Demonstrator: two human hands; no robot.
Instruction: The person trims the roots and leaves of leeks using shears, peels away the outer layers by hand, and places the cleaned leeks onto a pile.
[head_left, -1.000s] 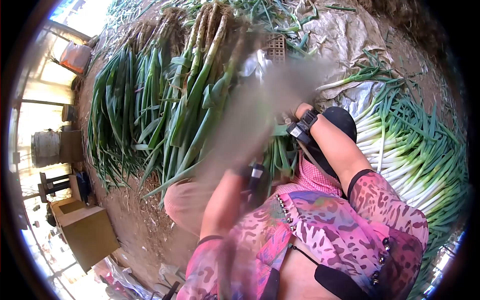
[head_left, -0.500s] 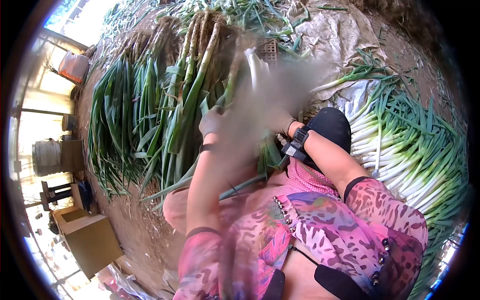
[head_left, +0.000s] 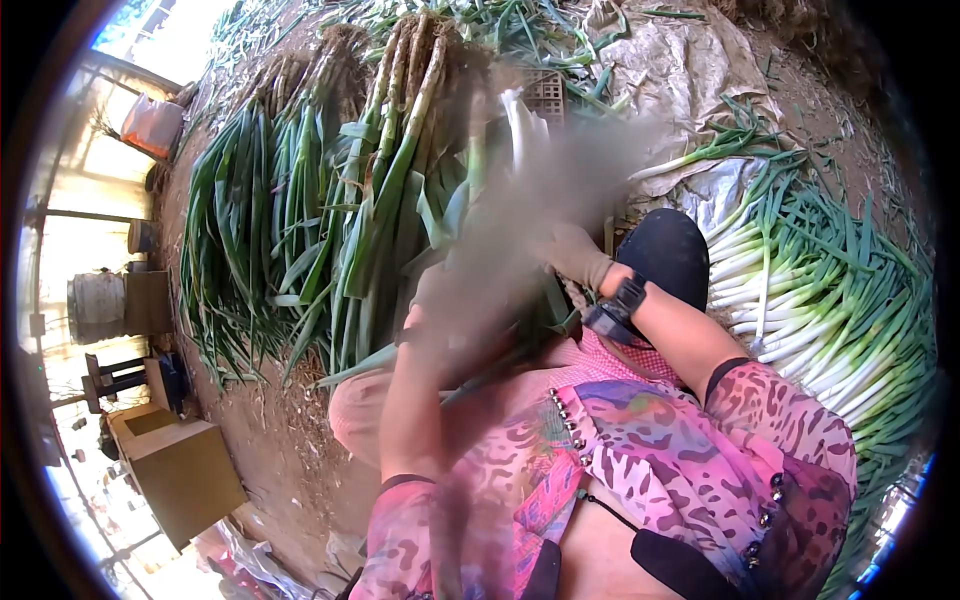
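"Green leaves [head_left: 225, 200] fill the left side, with soil-crusted roots [head_left: 432, 28] at the far end. How would those onions handle?"

"Light singly, I'd judge, but weighty by the armful. The thick lower stalks [head_left: 408, 75] look firm, the leaves floppy and easy to crease or tear. I'd take hold low on the stalk, just above the roots."

"And the pale shank [head_left: 520, 130] in the middle, near the crate [head_left: 544, 92]?"

"Smooth, probably slippery if damp, so a light wrap of the fingers around its thick part. It stands beyond the hands, roughly between them; a grey blur (something close to the lens, perhaps) covers what lies below it."

"So what are the hands doing?"

"The right hand [head_left: 572, 254], in a tan glove, has its fingers running into that blur; I can't tell whether it grips anything. The left hand [head_left: 430, 290] is beside the green leaves, too smeared to say if it is closed on one."

"More onions on the right?"

"Yes, a row of white stalks [head_left: 790, 300], slimmer, likely easier to bruise."

"Any brands or labels?"

"Nothing readable: not on the wrist device [head_left: 630, 293], the brown box [head_left: 200, 480] or the orange-and-white container [head_left: 153, 122]."
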